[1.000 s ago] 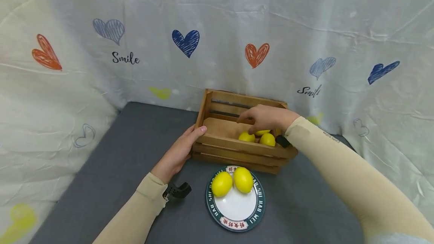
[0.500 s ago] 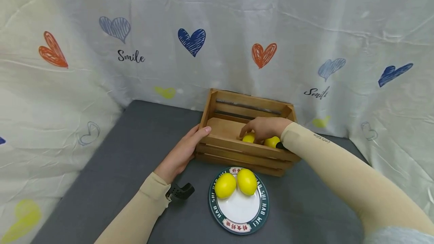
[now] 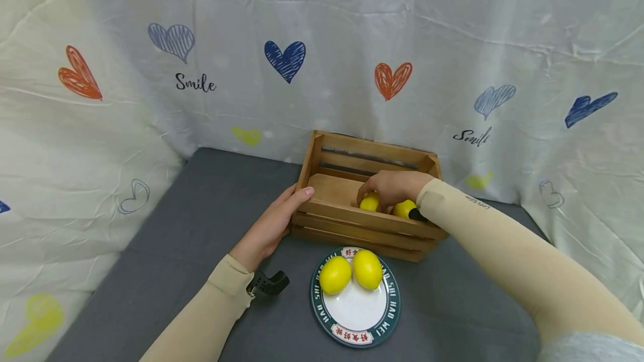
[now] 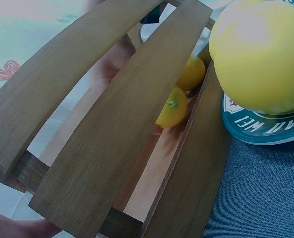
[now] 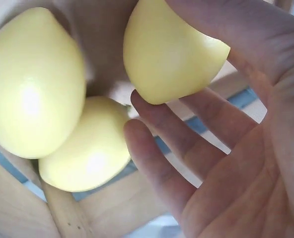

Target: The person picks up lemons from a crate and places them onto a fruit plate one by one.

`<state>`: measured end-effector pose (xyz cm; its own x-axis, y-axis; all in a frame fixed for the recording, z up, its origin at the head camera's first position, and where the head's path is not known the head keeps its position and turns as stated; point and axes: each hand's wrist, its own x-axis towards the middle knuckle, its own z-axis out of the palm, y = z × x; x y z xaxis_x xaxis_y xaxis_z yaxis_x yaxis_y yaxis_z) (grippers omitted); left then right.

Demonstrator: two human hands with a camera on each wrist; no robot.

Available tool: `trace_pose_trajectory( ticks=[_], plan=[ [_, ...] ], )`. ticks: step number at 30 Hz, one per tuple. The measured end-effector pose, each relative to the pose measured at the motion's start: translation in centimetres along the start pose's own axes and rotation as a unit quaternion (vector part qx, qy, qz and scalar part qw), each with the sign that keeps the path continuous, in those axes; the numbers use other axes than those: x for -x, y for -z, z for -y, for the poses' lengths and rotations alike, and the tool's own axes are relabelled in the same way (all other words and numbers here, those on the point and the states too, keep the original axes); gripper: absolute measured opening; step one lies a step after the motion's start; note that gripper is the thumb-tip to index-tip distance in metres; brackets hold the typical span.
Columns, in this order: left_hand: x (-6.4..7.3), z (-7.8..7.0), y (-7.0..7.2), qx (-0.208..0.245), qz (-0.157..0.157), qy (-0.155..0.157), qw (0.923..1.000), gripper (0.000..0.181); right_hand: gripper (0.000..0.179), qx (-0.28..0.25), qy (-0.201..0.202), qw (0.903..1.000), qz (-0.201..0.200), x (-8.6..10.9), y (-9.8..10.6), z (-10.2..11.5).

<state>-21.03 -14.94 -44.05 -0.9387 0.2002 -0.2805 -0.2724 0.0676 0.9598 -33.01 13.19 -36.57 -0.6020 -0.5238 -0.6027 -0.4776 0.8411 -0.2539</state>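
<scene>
A slatted wooden crate (image 3: 367,233) stands at the back of the table. My left hand (image 3: 266,225) grips its left end, thumb over the rim. Inside, at the right, my right hand (image 3: 396,187) holds a yellow lemon (image 5: 172,54) between thumb and fingers. Two more lemons, one large in the right wrist view (image 5: 33,84) and another lemon (image 5: 87,148) behind it, lie beside that hand. In front of the crate, a green-rimmed white plate (image 3: 354,313) bears a left lemon (image 3: 335,275) and a right lemon (image 3: 368,270).
A dark grey cloth (image 3: 166,261) covers the table. Behind it hangs a white curtain (image 3: 332,32) printed with hearts. The crate's front wall (image 4: 112,129) rises between its inside and the plate, which sits close before it.
My right hand has lowered from above the lemons into the crate and taken hold of one. My left hand keeps its grip on the crate; the view has shifted slightly.
</scene>
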Motion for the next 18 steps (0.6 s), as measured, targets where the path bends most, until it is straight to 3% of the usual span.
trace_pose_trajectory(
  ticks=[9,18],
  plan=[
    [-0.1,0.0,-0.2,-0.002,0.006,-0.004,1.0,0.106,0.053,0.034,0.03,0.9941,-0.098,3.1,1.9,0.3],
    [0.0,-0.3,-0.2,-0.009,0.009,-0.002,0.9999,0.103,0.055,0.005,0.033,0.9814,-0.189,8.0,2.0,1.5]
  ],
)
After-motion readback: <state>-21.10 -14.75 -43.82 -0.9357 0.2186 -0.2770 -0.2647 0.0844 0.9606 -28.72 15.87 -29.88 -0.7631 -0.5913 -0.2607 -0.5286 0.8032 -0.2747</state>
